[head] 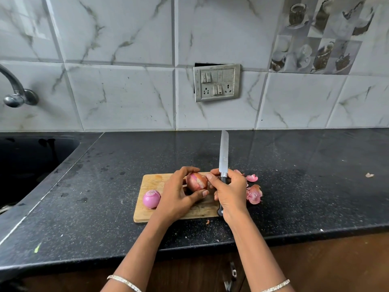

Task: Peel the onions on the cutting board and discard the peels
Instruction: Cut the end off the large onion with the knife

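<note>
Brown onion [196, 181] gripped in left hand [176, 197] over board [151, 182]; right hand [230, 192] fingers [210, 177] wrapped round knife [223, 157], thumb on skin. Peels [254, 193] beside board.

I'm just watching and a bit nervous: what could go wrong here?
The right hand grips the knife blade-up while its thumb picks at the onion held by the left hand; a slip might nick a finger. Peels on the countertop could scatter.
</note>
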{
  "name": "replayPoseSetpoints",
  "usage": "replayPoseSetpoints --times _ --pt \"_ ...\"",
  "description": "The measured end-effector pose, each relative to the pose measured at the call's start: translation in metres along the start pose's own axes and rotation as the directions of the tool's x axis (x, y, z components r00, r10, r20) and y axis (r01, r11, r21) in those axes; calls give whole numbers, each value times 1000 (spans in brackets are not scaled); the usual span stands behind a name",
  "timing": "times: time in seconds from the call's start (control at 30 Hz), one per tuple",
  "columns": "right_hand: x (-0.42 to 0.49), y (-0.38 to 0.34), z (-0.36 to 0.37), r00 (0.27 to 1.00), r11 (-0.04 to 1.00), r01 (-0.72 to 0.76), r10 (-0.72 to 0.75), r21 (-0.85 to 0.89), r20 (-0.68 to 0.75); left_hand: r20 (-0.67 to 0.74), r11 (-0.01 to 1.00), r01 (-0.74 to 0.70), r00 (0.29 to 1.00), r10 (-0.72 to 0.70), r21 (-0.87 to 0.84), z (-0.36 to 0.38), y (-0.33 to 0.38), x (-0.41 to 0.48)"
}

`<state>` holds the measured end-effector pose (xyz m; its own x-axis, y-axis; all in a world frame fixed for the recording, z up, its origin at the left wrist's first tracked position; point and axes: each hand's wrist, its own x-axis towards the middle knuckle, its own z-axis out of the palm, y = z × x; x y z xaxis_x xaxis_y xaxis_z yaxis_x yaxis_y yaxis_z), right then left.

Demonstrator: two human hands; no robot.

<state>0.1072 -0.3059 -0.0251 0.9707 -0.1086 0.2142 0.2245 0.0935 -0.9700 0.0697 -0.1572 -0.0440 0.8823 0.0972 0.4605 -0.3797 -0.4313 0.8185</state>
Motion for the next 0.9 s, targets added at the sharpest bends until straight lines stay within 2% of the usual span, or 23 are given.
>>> replayPoseSetpoints --times 0.17,0.43,0.57,0.73,0.9 --pt "-2 1 3 996 999 36 -34 22 -81 -10 999 14 1000 -14 29 1 1 0" --pt "-4 0 1 998 994 40 -35 101 -48 13 998 52 999 -51 -22 -1 8 -1" --pt "-5 2 1 993 991 97 -90 91 -76 32 995 77 997 -76 -58 -3 8 -2" --pt "-5 -3 -3 977 982 131 -104 136 -187 55 989 115 992 -110 -97 -5 8 -2" --pt "-4 0 -6 959 994 90 -68 66 -276 15 989 108 994 -107 -97 -6 9 -4"
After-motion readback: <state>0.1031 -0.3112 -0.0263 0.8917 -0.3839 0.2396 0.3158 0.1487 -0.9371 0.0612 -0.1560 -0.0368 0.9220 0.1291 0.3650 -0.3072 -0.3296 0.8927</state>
